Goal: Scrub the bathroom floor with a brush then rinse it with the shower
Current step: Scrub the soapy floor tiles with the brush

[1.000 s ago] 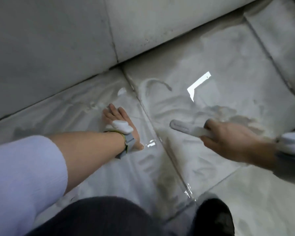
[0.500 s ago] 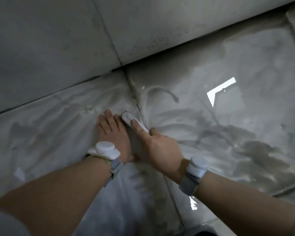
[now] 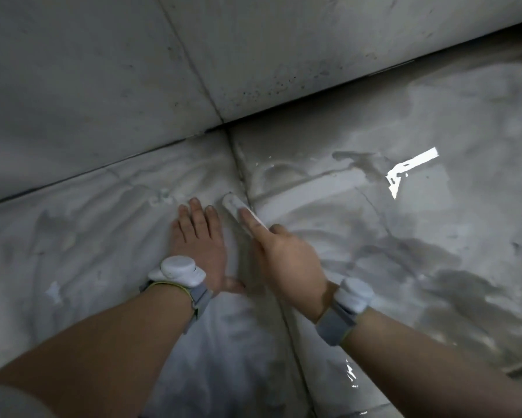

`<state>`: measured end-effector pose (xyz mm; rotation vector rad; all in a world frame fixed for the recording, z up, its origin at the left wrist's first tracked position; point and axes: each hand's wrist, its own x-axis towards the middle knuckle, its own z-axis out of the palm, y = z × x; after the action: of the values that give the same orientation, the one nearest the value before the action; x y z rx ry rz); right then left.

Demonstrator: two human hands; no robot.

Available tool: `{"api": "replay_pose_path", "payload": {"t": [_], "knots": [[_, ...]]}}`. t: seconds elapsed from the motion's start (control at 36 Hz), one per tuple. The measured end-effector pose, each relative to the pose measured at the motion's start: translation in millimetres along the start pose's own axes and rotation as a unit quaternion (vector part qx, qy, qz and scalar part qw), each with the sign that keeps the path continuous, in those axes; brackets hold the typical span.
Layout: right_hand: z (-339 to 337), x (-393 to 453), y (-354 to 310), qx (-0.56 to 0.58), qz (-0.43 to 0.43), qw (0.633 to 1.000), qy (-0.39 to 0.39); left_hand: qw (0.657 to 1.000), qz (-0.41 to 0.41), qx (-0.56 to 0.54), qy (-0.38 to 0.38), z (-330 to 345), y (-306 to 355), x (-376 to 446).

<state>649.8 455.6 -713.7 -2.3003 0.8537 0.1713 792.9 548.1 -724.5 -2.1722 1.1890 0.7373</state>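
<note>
The brush (image 3: 238, 209) is a small white one. It lies low on the wet floor (image 3: 374, 236), right on the dark line between two tiles, close to where the floor meets the wall (image 3: 102, 86). The right hand (image 3: 286, 260) is wrapped around its back end, with one finger laid straight along the top to push it down. Only the front tip of the brush pokes out past that finger.

The brush looks light and stiff, so it should be easy to push. But it is likely wet and soapy, and it could slip. The best place to hold it seems to be just where the hand has it, at the back, with a finger pressing on top.

Just beside the right hand, on its left, the left hand (image 3: 199, 245) lies flat on the floor with its fingers straight and together. It holds nothing.

White foam covers the floor around both hands. Off to the right of the right hand the floor looks darker and shiny.
</note>
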Motion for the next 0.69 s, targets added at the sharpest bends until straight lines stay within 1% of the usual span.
{"api": "replay_pose_path", "payload": {"t": [0.03, 0.08, 0.14, 0.17, 0.22, 0.25, 0.28, 0.33, 0.36, 0.39, 0.44, 0.47, 0.5, 0.53, 0.56, 0.58, 0.61, 0.64, 0.67, 0.69], "knots": [[-1, 5, 16, -0.002, 0.003, 1.0, 0.021, 1.0, 0.005, 0.001, -0.002, 1, -1, 0], [-15, 17, 62, -0.001, 0.035, 0.995, 0.091, 1.0, 0.01, 0.003, -0.013, 2, -2, 2], [-45, 26, 106, 0.022, 0.1, 0.977, 0.186, 1.0, 0.01, 0.005, -0.022, 2, -3, 5], [-62, 29, 119, 0.046, 0.147, 0.965, 0.214, 1.0, 0.005, 0.009, -0.026, 1, -3, 2], [-85, 37, 133, 0.065, 0.24, 0.94, 0.234, 1.0, 0.01, 0.01, -0.023, 4, -5, 6], [-91, 38, 132, 0.077, 0.254, 0.935, 0.236, 1.0, 0.007, 0.013, -0.026, 3, -5, 5], [-88, 38, 123, 0.085, 0.242, 0.937, 0.239, 0.999, 0.007, 0.012, -0.032, 5, -6, 6], [-69, 27, 94, 0.071, 0.161, 0.958, 0.227, 0.999, 0.001, 0.012, -0.035, 4, -6, 5], [-55, 15, 75, 0.062, 0.112, 0.972, 0.198, 0.999, 0.002, 0.016, -0.03, 2, -2, 5], [-34, 4, 52, 0.054, 0.072, 0.985, 0.149, 1.0, 0.0, 0.018, -0.024, 3, -5, 5], [-5, -24, 28, 0.038, 0.016, 0.998, 0.052, 1.0, -0.001, 0.017, -0.021, 2, -1, 5], [1, -34, 31, 0.041, 0.003, 0.999, 0.035, 1.0, -0.003, 0.017, -0.021, 3, -1, 6], [1, -38, 45, 0.045, 0.005, 0.998, 0.037, 1.0, -0.002, 0.018, -0.022, 3, -2, 7], [-4, -40, 65, 0.048, 0.019, 0.997, 0.055, 0.999, -0.001, 0.017, -0.028, 4, -3, 7], [-12, -39, 91, 0.055, 0.043, 0.993, 0.092, 0.999, -0.001, 0.014, -0.032, 4, -4, 7], [-27, -37, 116, 0.067, 0.082, 0.984, 0.146, 0.999, 0.001, 0.014, -0.031, 5, -5, 8], [-45, -34, 138, 0.075, 0.143, 0.967, 0.199, 0.999, 0.004, 0.016, -0.03, 3, -5, 8], [-62, -31, 154, 0.08, 0.21, 0.946, 0.231, 0.999, 0.004, 0.015, -0.033, 3, -5, 6], [-75, -29, 162, 0.081, 0.267, 0.927, 0.249, 0.999, 0.004, 0.015, -0.034, 3, -5, 5], [-82, -27, 164, 0.084, 0.3, 0.914, 0.259, 0.999, 0.004, 0.017, -0.032, 3, -5, 6]]}}
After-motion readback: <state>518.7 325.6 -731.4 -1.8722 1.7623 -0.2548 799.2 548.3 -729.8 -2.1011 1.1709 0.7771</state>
